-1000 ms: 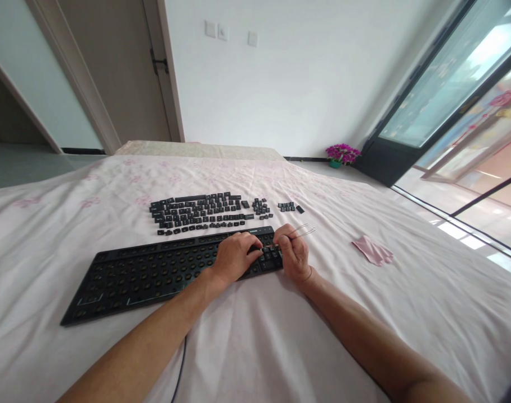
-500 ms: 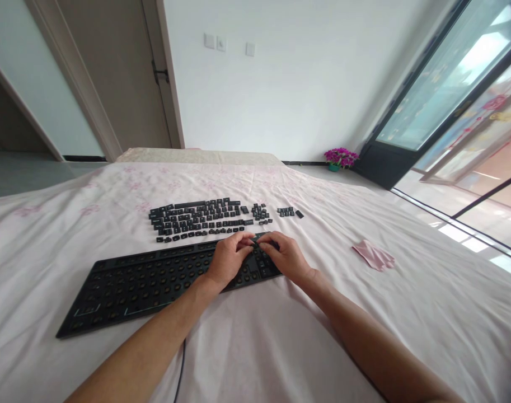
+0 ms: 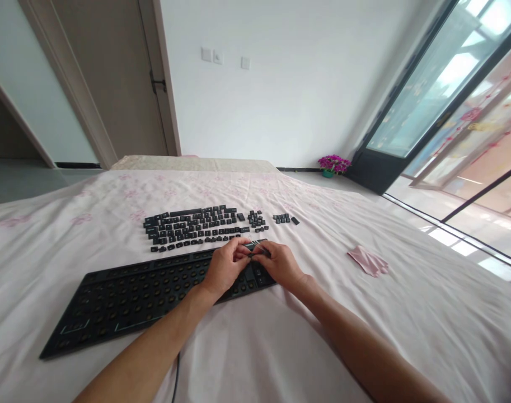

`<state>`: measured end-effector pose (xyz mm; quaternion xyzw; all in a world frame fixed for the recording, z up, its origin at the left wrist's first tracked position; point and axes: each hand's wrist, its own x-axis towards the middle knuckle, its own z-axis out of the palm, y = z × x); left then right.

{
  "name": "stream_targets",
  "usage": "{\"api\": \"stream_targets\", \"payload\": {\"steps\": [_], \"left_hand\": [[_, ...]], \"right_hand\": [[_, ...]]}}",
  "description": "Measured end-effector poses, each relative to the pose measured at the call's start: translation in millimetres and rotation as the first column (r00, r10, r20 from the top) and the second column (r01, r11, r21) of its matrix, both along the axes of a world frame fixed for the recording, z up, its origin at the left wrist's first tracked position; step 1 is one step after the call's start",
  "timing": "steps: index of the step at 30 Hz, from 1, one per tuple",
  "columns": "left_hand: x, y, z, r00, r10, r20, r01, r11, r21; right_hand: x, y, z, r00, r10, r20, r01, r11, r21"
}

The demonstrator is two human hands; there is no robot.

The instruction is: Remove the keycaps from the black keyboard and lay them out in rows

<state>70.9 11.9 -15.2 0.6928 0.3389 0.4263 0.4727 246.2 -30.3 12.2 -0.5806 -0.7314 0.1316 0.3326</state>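
Observation:
A black keyboard (image 3: 146, 294) lies at a slant on the cloth, most of its key positions bare. Both hands meet over its right part. My left hand (image 3: 226, 266) is closed, thumb and fingers pinching a small dark keycap (image 3: 251, 256). My right hand (image 3: 280, 263) is closed too, its fingertips against the left ones; thin pale wires of what looks like a keycap puller (image 3: 256, 244) stick out of it. The fingers hide the tool's handle. Behind the keyboard, loose black keycaps (image 3: 188, 226) lie in rows, with smaller groups (image 3: 257, 221) to their right.
A pale pink floral cloth (image 3: 305, 347) covers the surface, with wrinkles. Right of my hands lies a crumpled pink cloth (image 3: 368, 261). The keyboard's cable (image 3: 176, 378) runs toward me. Beyond are a white wall, a door (image 3: 108, 73), a glass door and pink flowers (image 3: 334, 163).
My view has tilted up and shifted slightly. Both hands stay together over the keyboard's right part; they have lifted slightly, and the thin wires now show at the right hand's fingers.

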Motion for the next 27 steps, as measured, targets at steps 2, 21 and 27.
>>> {"api": "stream_targets", "payload": {"steps": [2,21,27], "left_hand": [[0,-1,2.9,1.0,0.025,0.006,-0.025,1.0,-0.01],[1,-2,4.4,0.99,0.074,-0.118,-0.058,0.988,0.14],[1,-2,4.3,0.989,0.075,-0.129,-0.057,0.989,0.138]], "right_hand": [[9,4,2.0,0.997,-0.054,-0.064,0.052,0.998,-0.03],[129,95,-34.0,0.875,-0.471,-0.111,0.455,0.879,-0.142],[132,101,-37.0,0.872,-0.477,-0.112,0.46,0.875,-0.148]]}}
